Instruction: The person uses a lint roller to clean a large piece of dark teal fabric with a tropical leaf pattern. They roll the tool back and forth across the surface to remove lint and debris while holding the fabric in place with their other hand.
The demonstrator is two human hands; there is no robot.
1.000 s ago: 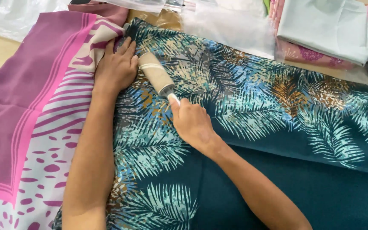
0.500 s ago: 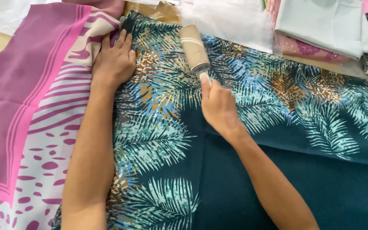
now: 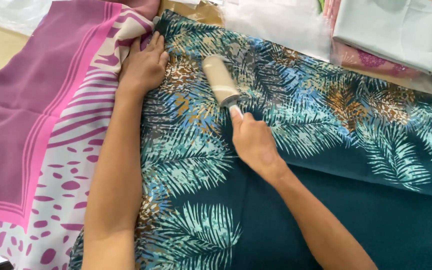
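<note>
At the far left lies the pink cloth (image 3: 31, 115). Our left hand (image 3: 143, 67), upper left of centre, lies flat and released on the edge of the teal cloth (image 3: 326, 150), pinning it. Just right, at upper centre, the roller (image 3: 220, 80) rests on the print, its handle grasped in our right hand (image 3: 253, 142). We should keep the cloth taut and roll in straight, overlapping passes with even pressure.

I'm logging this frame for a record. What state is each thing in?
Lint roller: lying on the teal cloth, gripped by its handle.
Teal palm-print cloth: spread flat.
Left hand: flat, pressing the cloth's edge.
Right hand: closed around the handle.
Pink patterned cloth: spread out beside it.
Folded fabrics: stacked.
</note>
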